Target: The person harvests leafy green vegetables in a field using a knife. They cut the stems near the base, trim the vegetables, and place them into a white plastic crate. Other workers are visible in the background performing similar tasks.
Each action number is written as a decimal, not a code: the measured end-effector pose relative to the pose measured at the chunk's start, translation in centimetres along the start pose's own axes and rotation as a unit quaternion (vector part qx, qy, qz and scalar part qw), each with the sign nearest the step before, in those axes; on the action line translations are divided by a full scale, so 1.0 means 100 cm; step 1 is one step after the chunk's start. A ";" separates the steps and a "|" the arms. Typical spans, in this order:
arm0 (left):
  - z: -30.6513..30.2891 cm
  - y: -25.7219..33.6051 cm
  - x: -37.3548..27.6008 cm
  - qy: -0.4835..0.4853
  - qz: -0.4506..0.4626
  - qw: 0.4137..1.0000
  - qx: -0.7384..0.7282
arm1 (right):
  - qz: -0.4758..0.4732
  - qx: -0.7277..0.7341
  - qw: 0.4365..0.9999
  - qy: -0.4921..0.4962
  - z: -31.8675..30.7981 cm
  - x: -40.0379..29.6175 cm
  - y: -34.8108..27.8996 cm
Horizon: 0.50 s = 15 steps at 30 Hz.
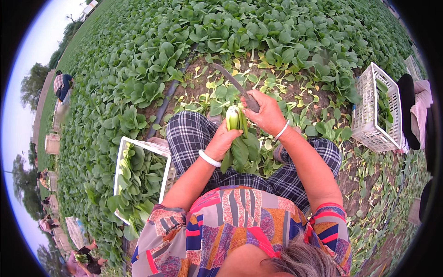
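My left hand grips a head of bok choy, its pale cut base up and its green leaves hanging down between my knees. In my right hand is a sickle with a dark curved blade, pointing up and to the left. The fingers of that hand are close beside the outer stalks of the bok choy; whether they pinch one I cannot tell. Loose and yellowing leaves litter the soil just beyond both hands.
A white plastic crate of greens stands at my left knee. To the right, another white crate holds some leaves, next to a seated person. Rows of growing bok choy spread ahead; a black drip line crosses the soil.
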State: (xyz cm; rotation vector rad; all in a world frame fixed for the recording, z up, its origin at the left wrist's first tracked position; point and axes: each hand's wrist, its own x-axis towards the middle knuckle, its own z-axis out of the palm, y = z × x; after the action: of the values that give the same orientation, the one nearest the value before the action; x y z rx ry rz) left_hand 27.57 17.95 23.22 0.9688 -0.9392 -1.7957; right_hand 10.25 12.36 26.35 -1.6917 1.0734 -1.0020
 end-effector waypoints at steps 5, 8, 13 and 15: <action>-0.002 -0.007 0.004 0.001 -0.040 0.994 -0.107 | 0.052 0.205 0.977 -0.033 -0.002 -0.002 -0.002; -0.026 -0.006 0.003 0.017 -0.061 0.958 -0.281 | 0.092 0.344 0.931 -0.073 -0.013 -0.003 -0.032; -0.064 0.018 -0.027 0.030 -0.001 0.935 -0.354 | 0.012 0.467 0.883 -0.043 -0.055 -0.012 -0.055; -0.069 0.032 -0.046 0.051 0.027 0.950 -0.307 | 0.017 0.391 0.920 0.021 -0.075 -0.014 -0.039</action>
State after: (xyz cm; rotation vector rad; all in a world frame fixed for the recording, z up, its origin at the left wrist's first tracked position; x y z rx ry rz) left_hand 36.24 19.69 24.23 0.6182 -0.2944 -1.8044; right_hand 3.78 12.81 32.00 -0.9919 0.5883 -1.2337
